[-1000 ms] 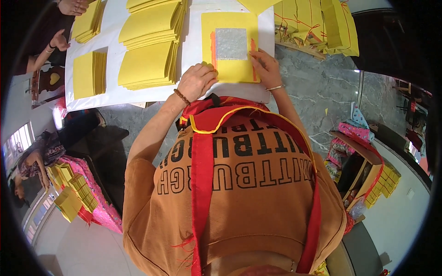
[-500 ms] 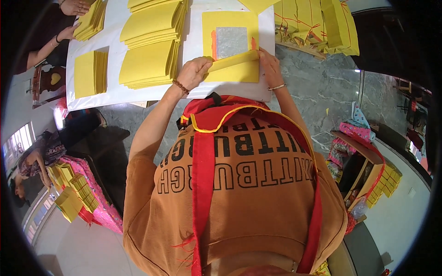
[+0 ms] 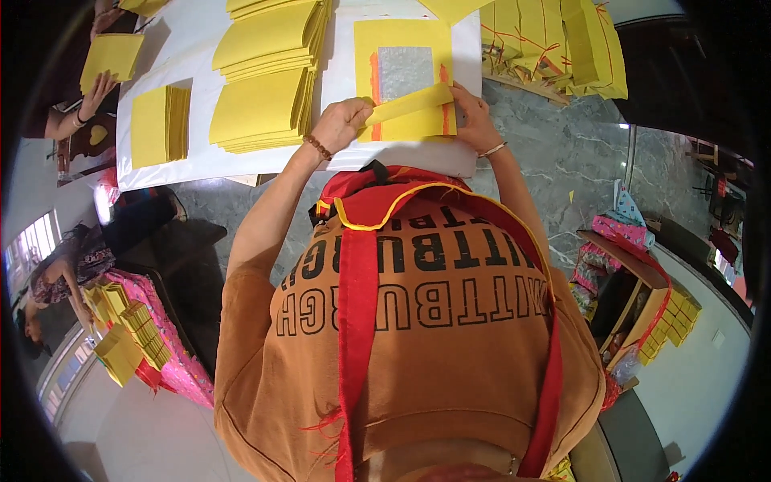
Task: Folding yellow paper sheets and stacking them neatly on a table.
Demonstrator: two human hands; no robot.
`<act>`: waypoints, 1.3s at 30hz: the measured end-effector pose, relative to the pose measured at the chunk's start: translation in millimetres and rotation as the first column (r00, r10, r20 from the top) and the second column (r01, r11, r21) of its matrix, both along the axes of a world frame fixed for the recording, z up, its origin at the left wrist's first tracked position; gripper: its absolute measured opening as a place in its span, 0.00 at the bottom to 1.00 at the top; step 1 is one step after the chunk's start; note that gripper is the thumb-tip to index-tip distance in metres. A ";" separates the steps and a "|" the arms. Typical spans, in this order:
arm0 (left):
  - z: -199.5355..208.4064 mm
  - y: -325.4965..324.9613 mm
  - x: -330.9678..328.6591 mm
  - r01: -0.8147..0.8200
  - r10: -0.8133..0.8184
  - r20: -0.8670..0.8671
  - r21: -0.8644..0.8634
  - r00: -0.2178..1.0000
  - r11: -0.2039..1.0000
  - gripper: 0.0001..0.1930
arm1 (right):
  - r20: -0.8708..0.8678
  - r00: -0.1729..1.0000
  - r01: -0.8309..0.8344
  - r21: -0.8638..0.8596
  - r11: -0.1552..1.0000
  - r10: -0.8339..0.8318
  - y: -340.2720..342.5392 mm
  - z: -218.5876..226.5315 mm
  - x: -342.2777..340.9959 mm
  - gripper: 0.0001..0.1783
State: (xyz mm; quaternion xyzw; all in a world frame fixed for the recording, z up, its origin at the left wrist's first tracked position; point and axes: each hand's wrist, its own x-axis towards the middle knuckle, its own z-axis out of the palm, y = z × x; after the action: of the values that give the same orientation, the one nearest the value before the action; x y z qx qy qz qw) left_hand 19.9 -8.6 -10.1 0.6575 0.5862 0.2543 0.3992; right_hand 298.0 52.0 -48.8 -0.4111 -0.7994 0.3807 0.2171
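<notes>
A worker's left hand [image 3: 341, 124] and right hand [image 3: 475, 119] pinch opposite ends of a yellow paper strip [image 3: 409, 104], its long axis crosswise between them, right end farther out, over a yellow sheet [image 3: 401, 33] on the worktop [image 3: 340, 76].

Pink cloth [image 3: 189, 374], marbled floor [image 3: 590, 145].

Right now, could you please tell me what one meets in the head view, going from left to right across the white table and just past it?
Small yellow stack, larger yellow stack, left hand, silver rectangle, right hand, yellow bundle with red string.
</notes>
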 end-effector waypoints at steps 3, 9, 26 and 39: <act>4.5 2.1 1.2 -0.019 0.016 -0.027 -0.101 1.000 0.995 0.12 | -0.023 1.000 -0.015 -0.043 0.999 0.014 3.6 -6.8 8.0 0.39; 9.1 1.1 2.9 -0.008 0.006 -0.018 -0.126 1.000 0.992 0.13 | -0.109 0.988 0.107 -0.029 0.994 -0.109 0.2 -24.5 0.2 0.28; -19.0 3.8 7.3 -0.155 0.233 -0.164 0.385 0.959 0.910 0.16 | -0.134 0.971 0.190 -0.069 0.979 -0.198 2.2 -23.4 -4.8 0.17; -7.5 -45.4 -0.3 0.127 -0.031 -0.215 0.447 0.976 0.886 0.13 | -0.094 0.993 -0.057 0.173 0.983 0.075 -48.2 33.8 8.7 0.12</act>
State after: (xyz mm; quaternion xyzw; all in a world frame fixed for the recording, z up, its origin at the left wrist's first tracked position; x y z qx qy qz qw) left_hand 19.6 -54.0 -17.6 0.7787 0.5197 0.3008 0.1816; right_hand 306.7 3.8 -15.0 -0.3446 -0.8303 0.3382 0.2784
